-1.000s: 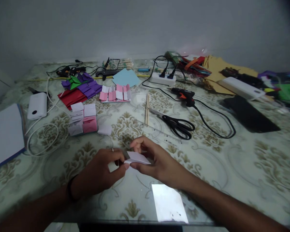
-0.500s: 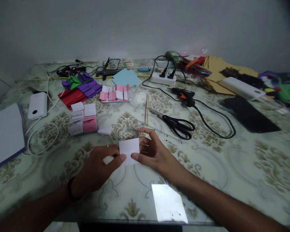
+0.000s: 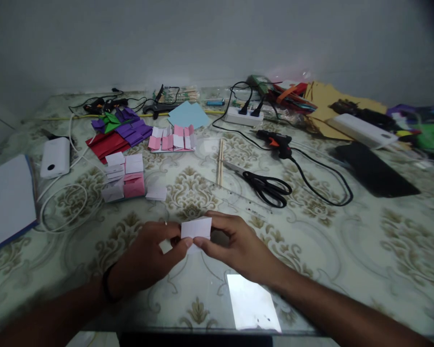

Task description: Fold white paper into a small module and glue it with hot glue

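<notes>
A small folded piece of white paper [image 3: 196,228] is held between both hands above the patterned tabletop. My left hand [image 3: 155,248] pinches its left side, thumb on the near face and fingers behind. On the right edge, my right hand [image 3: 237,241] grips it the same way, and the two thumb tips nearly meet at the crease. The fingers behind the paper are partly hidden. Beyond my left hand lie a small folded white paper [image 3: 156,193] and a group of pink and white folded papers [image 3: 133,185].
Black-handled scissors [image 3: 267,188] lie over a clear ruler [image 3: 238,196], beside thin wooden sticks [image 3: 220,166]. A black glue gun [image 3: 280,144] trails its cord at right. A white power bank [image 3: 55,157], red folded paper [image 3: 108,145], blue paper [image 3: 188,115] and a power strip [image 3: 244,117] sit farther back.
My right fingers have come down and closed behind the paper's right side. The paper's upper part now looks bent at the crease, and both thumbs have moved closer together.
</notes>
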Demonstrator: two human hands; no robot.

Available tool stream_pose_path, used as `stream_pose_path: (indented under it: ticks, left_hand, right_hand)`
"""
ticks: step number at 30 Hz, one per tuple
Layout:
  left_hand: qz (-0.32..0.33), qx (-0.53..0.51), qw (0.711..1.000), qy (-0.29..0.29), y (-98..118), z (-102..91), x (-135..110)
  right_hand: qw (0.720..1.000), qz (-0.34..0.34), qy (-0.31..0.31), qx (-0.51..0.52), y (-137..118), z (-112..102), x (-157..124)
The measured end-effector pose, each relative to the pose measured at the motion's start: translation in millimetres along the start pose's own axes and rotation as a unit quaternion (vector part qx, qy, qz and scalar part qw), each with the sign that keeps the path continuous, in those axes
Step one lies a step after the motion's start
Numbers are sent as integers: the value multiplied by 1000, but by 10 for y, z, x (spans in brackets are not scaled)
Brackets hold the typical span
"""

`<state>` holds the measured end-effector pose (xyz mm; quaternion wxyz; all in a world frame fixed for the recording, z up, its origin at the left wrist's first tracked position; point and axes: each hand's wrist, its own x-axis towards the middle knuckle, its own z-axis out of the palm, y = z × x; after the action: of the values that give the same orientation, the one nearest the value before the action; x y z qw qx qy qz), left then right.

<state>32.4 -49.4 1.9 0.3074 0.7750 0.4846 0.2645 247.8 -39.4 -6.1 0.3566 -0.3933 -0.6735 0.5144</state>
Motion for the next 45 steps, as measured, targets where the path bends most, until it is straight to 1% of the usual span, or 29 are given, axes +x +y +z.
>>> stream_pose_path:
  ticks: [2,4,7,9,13,16,20,23,25,29,33,39,45]
  left_hand:
    - [17,34,999,-21,-10,9,-11]
    - [19,55,998,-34,-21,21,-24]
    - [14,57,998,-31,-34,41,-47]
    - [28,52,998,-21,-35,43,-55]
    - [39,31,998,-37,-9,-9,-37]
    - [34,28,999,-27,20,-79,-10]
    - [29,21,999,-19,34,-137,13]
    - [19,14,1000,-15,22,-129,26]
    - [17,4,1000,-1,11,-112,38]
    - [16,-21,1000,17,-2,-81,59]
    - [-2,-41,999,-6,6,-55,45]
    - [-6,-79,995,-55,26,-44,17]
    - [2,-68,997,-30,-30,-86,40]
  right_hand:
    - [1000,-4,0,-14,-6,12,-7]
    - [1000,4,-2,-15,-14,22,-13]
    - [1000,16,-17,-1,-31,23,-17]
    - [1000,13,-27,7,-43,11,-18]
    - [999,20,-33,14,-42,-34,-15]
    - [999,27,-17,23,-25,-77,-5]
    - [999,11,4,35,-14,-122,10]
    - [999,8,9,32,-14,-134,14]
    - [1000,2,12,21,-18,-129,13]
    - [999,-26,19,-19,-26,-91,7]
    - [998,-45,14,-42,-24,-34,-8]
    - [998,-47,-13,-29,-28,-16,-35]
    - [999,-32,-5,-25,-51,-72,-11]
